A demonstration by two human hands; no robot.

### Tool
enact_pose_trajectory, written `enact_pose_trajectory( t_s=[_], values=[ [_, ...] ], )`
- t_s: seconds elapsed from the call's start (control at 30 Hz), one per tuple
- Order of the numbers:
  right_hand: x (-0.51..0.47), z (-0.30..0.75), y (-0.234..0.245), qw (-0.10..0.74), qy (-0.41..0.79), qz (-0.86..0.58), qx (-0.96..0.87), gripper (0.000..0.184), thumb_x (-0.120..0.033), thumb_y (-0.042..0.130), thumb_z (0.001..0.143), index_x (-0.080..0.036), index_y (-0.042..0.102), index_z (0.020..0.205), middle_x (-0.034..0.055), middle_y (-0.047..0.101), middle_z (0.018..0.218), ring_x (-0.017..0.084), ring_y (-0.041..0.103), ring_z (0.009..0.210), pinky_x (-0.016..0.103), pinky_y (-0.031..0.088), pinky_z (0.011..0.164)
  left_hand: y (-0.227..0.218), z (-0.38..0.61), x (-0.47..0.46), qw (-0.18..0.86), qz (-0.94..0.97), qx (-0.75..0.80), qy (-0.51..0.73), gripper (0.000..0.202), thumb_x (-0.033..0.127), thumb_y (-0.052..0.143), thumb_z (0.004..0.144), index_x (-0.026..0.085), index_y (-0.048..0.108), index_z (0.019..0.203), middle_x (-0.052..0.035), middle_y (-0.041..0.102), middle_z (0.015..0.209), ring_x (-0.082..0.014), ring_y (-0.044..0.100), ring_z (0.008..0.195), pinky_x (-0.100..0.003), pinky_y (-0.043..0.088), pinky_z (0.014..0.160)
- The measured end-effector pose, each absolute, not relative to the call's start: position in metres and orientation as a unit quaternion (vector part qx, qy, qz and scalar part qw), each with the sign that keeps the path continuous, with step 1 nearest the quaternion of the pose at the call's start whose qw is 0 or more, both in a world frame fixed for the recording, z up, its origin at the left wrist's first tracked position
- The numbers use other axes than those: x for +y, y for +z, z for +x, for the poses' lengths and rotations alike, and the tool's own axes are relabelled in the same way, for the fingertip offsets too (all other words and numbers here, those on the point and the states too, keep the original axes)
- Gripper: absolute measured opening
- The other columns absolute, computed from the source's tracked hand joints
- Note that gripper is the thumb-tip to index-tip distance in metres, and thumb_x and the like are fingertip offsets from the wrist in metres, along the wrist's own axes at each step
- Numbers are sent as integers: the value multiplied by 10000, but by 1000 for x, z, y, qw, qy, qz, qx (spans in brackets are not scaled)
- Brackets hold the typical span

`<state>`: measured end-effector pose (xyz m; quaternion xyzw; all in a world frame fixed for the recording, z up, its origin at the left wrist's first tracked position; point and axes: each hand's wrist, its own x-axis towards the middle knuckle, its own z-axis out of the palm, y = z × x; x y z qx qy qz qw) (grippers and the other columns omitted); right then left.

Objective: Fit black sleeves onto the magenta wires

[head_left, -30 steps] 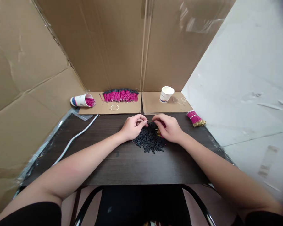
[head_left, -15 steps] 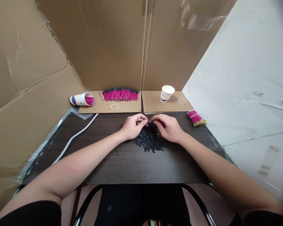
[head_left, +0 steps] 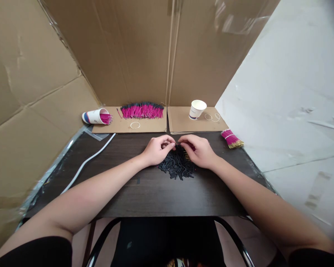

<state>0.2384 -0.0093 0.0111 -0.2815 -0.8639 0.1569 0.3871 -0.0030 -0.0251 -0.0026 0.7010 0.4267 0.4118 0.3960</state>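
A loose pile of short black tubes [head_left: 176,165] lies on the dark table, below both hands. My left hand [head_left: 159,149] is closed in a pinch at the pile's upper left edge. The thin piece at its fingertips is too small to make out. Almost touching it, my right hand [head_left: 199,151] is closed too, its thumb and forefinger meeting the same thin piece. Magenta wires [head_left: 193,147] show under the curled fingers of that hand, their gold pins [head_left: 186,155] poking out over the tubes. The palm hides most of these wires.
Behind, magenta wires with black ends [head_left: 141,110] lie in a row on cardboard [head_left: 108,128]. A paper cup [head_left: 91,117] on its side holds more wires; another cup [head_left: 197,110] stands upright. A banded wire bundle [head_left: 232,139] lies right. A white cable [head_left: 86,163] crosses the left.
The gold bit between my fingertips shows less now, and a dark piece spans the small gap. Both hands have hardly moved.
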Motion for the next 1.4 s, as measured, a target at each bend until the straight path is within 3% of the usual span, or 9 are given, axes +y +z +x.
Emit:
enact_pose_trajectory(
  t_s=[0.4,0.8,1.4],
  values=[
    [-10,238,12,389,156,-282,-863,170,-225,572,1121,-242,730,1183,80,827,1088,235,783,950,406,651,866,-2,-3,-26,394,702,425,413,188,355,688,1038,177,745,1060,-84,845,928,-186,754,759,-327,577,720],
    [-11,237,14,390,146,-277,-866,173,-201,562,1121,-238,723,1174,74,826,1083,226,778,946,387,634,863,-3,-2,-25,420,691,407,424,184,340,693,1040,165,744,1069,-100,849,942,-211,804,850,-357,620,807],
    [-14,235,14,395,211,-289,-846,128,-207,597,1104,-238,713,1150,29,796,944,179,737,787,327,582,744,-5,-1,-26,411,697,401,429,204,345,706,1032,153,755,1083,-99,850,943,-204,808,838,-337,615,791]
  ],
)
